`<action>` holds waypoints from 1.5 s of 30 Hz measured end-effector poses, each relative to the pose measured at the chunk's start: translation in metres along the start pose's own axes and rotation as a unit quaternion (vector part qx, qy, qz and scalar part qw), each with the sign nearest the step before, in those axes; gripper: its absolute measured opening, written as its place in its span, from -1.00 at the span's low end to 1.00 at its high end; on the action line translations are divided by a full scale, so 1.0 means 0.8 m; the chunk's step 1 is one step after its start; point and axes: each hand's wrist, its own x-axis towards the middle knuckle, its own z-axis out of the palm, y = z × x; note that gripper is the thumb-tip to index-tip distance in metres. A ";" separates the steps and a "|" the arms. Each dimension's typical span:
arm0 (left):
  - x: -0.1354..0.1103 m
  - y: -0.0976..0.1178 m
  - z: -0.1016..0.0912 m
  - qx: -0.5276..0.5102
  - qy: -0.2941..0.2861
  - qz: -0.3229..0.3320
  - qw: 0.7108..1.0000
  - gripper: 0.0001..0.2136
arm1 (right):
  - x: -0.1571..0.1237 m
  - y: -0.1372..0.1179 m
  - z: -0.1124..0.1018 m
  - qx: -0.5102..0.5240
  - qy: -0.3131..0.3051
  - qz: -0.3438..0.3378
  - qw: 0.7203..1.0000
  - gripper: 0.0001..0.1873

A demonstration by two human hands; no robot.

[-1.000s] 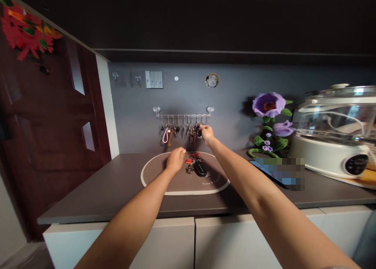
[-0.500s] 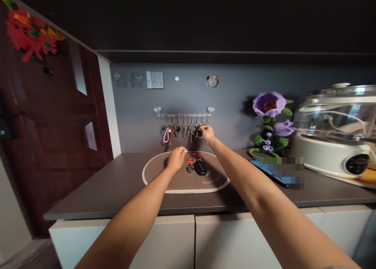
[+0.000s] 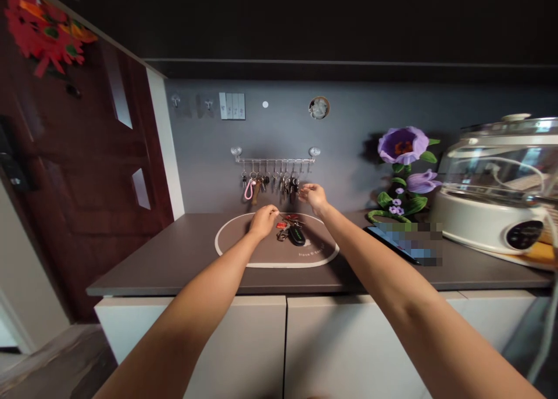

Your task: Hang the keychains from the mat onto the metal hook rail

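Note:
A metal key rail is fixed to the grey wall, and several bunches of hanging keys dangle from it, one with a pink loop. My right hand hovers just right of the last hanging bunch, fingers loosely apart, holding nothing. Below it, an oval brown mat lies on the counter. A key bunch with a red tag and a black fob lies on the mat. My left hand rests curled on the mat, its fingertips at the left side of that bunch.
A purple artificial flower stands at the back right, with a blurred flat item in front of it. A large white cooker with a glass lid fills the right end. A dark wooden door is on the left. White cabinet fronts lie below the counter.
My right hand has drawn back a little from the hanging keys on the rail and its fingers have parted. The camera has pulled back. My left hand has stayed by the bunch.

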 end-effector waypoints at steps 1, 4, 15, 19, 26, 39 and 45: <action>0.000 0.001 0.000 -0.001 -0.002 -0.001 1.000 -0.85 | -0.004 0.000 0.000 0.005 -0.004 0.002 1.000 -0.84; -0.001 0.002 -0.001 -0.008 -0.007 -0.001 1.000 -0.85 | -0.016 0.000 -0.001 0.021 -0.021 -0.002 1.000 -0.84; -0.002 0.001 -0.002 -0.023 -0.025 0.016 0.999 -0.86 | -0.052 0.006 -0.006 0.059 -0.060 -0.016 0.996 -0.84; -0.003 0.004 -0.003 -0.029 -0.037 0.019 0.999 -0.86 | -0.066 0.011 -0.014 0.041 -0.071 -0.002 0.997 -0.87; -0.007 0.008 -0.004 -0.020 -0.062 0.030 0.997 -0.85 | -0.073 0.032 -0.034 -0.055 -0.171 -0.023 0.984 -0.87; -0.012 0.016 -0.011 0.009 -0.085 0.047 0.995 -0.79 | -0.067 0.037 -0.056 -0.172 -0.327 -0.017 0.929 -0.83; -0.011 0.015 -0.007 -0.003 -0.086 0.051 0.995 -0.80 | -0.059 0.043 -0.055 -0.230 -0.346 -0.063 0.908 -0.83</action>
